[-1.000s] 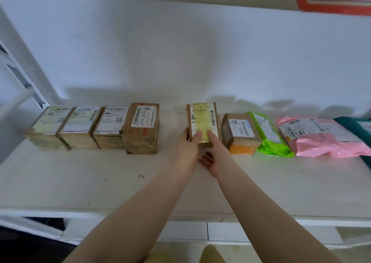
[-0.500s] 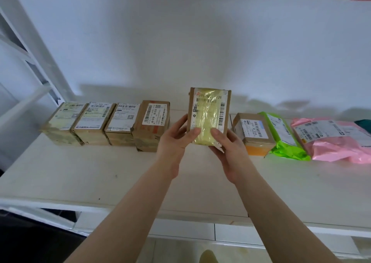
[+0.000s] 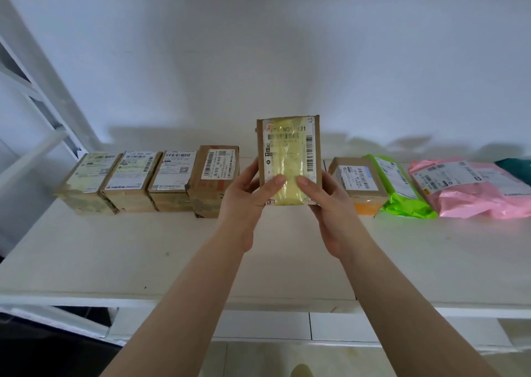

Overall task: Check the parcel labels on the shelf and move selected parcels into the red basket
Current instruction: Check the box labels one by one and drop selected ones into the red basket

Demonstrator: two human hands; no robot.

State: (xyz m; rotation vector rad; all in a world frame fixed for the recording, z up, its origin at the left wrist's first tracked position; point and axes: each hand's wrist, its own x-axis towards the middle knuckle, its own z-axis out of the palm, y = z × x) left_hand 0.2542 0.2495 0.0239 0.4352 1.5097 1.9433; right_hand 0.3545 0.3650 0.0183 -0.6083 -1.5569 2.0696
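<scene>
Head view. Parcel (image 3: 288, 158) held upright above the shelf (image 3: 143, 250), in the gap of the row, label side facing the camera. Gripped from both sides at its lower half: left hand (image 3: 247, 195) curled round the left edge, thumb pressed flat on the front; right hand (image 3: 327, 201) mirrored on the right edge, thumb likewise on the front. Both hands thus closed round the box, neither free. Front covered with yellowish glossy tape over a printed label, barcodes visible, text too blurred to read.

Judged a small cardboard box, stiff at the edges and light enough for a two-thumb pinch; taped face probably slick, so better taken by the bare cardboard sides and bottom corners than by the front. Not obviously fragile.

Seen to the left on the shelf, four brown boxes (image 3: 149, 181) standing close together, just beside the left hand. To the right, an orange-based box (image 3: 359, 186) behind the right hand, then a green mailer (image 3: 402, 195), a pink mailer (image 3: 471, 189), and a dark green one (image 3: 517, 166) at the frame edge.

Red basket not identified in view.
</scene>
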